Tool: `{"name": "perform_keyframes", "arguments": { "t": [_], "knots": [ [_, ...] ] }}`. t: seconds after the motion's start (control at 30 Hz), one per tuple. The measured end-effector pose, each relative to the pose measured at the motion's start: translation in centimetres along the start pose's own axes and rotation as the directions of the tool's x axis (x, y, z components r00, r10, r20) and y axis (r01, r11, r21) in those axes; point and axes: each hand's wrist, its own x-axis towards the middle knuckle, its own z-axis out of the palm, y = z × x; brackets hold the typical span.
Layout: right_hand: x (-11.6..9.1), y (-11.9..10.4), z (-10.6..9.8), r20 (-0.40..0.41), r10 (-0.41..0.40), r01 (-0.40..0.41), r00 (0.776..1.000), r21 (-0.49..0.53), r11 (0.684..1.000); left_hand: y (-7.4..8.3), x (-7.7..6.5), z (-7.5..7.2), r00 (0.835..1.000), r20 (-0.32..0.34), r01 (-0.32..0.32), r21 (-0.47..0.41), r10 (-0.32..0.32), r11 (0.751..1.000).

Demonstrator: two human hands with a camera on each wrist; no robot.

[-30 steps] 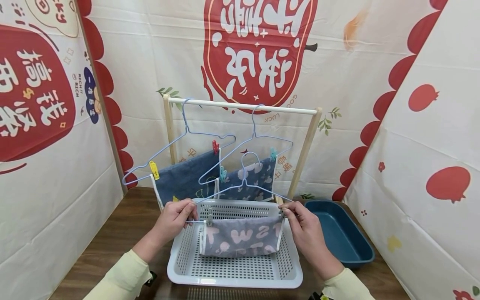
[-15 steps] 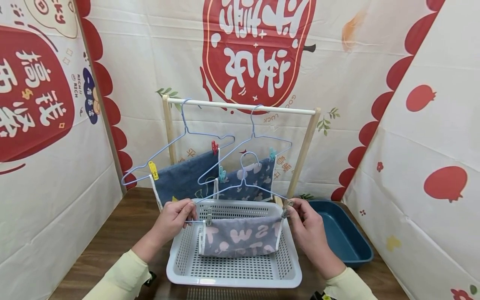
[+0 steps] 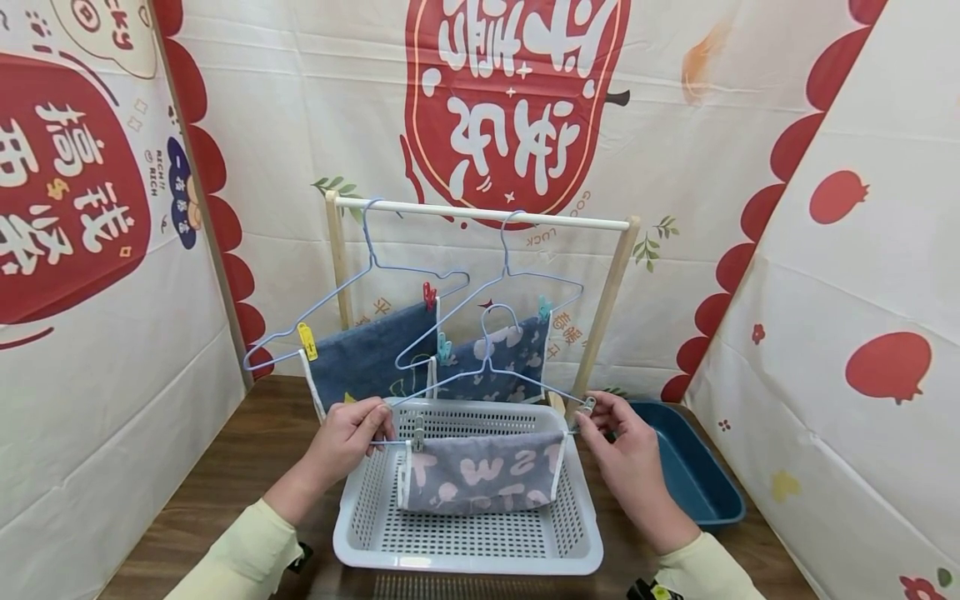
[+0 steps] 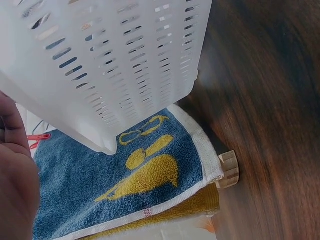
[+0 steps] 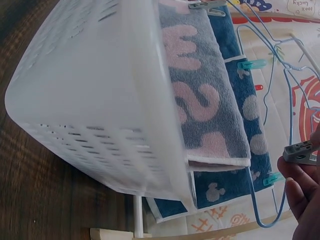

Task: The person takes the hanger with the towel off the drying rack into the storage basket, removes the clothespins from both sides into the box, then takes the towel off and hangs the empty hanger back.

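In the head view my left hand (image 3: 352,435) grips the left end of a blue wire hanger (image 3: 459,377). A grey towel (image 3: 483,475) with pink letters is draped over the hanger's lower bar, above a white basket (image 3: 468,565). A grey clothespin (image 3: 418,433) clips the towel's left side. My right hand (image 3: 624,446), at the hanger's right end, pinches another grey clothespin (image 5: 298,152). In the right wrist view this clothespin is off the towel, beside the hanger's corner. My left hand (image 4: 17,185) shows only partly in the left wrist view; its fingertips are hidden.
Behind the basket stands a wooden rack with a white rail (image 3: 480,213). Two hangers on it carry a dark blue towel (image 3: 375,346) and a patterned blue towel (image 3: 491,354), held by coloured clothespins. A teal tub (image 3: 701,467) sits right of the basket. Printed cloth walls surround the table.
My right hand has drawn the grey clothespin off the towel's right corner and moved slightly right and up with it. The left hand, hanger and towel stay nearly in place.
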Motion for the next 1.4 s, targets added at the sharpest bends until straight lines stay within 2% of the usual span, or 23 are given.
{"name": "perform_keyframes", "arguments": {
  "t": [0.3, 0.5, 0.73, 0.87, 0.93, 1.07, 1.2, 1.4],
  "knots": [
    [0.8, 1.2, -1.0, -0.048, -0.053, 0.051, 0.997, -0.042, 0.998, -0.3, -0.2, 0.0, 1.0, -0.004, -0.014, 0.002, 0.014, 1.0],
    [1.7, 1.9, -2.4, -0.07, -0.017, 0.011, 0.997, -0.082, 0.997, -0.2, -0.2, -0.1, 1.0, -0.004, -0.011, -0.005, 0.011, 1.0],
    [3.0, 3.4, -4.4, -0.042, 0.045, -0.05, 0.998, -0.118, 0.992, -0.1, -0.2, -0.1, 1.0, -0.004, -0.01, 0.005, 0.01, 1.0],
    [4.0, 5.6, -5.4, 0.059, 0.073, -0.062, 0.996, -0.164, 0.984, -0.2, -0.2, -0.1, 1.0, -0.002, -0.011, 0.013, 0.012, 1.0],
    [4.4, 6.8, -5.9, 0.142, 0.105, -0.075, 0.984, -0.204, 0.976, -0.2, -0.1, 0.0, 1.0, -0.001, -0.014, 0.013, 0.014, 1.0],
    [5.1, 9.1, -6.3, 0.281, 0.176, -0.093, 0.944, -0.283, 0.955, -0.1, 0.0, 0.0, 1.0, 0.001, -0.013, 0.013, 0.013, 1.0],
    [5.6, 10.9, -6.6, 0.347, 0.198, -0.078, 0.917, -0.33, 0.941, 0.0, 0.1, 0.1, 1.0, 0.004, -0.013, 0.015, 0.013, 1.0],
    [6.7, 12.4, -6.8, 0.438, 0.22, -0.036, 0.871, -0.391, 0.92, 0.4, 0.2, 0.1, 1.0, 0.0, -0.004, 0.024, 0.004, 1.0]
  ]
}}
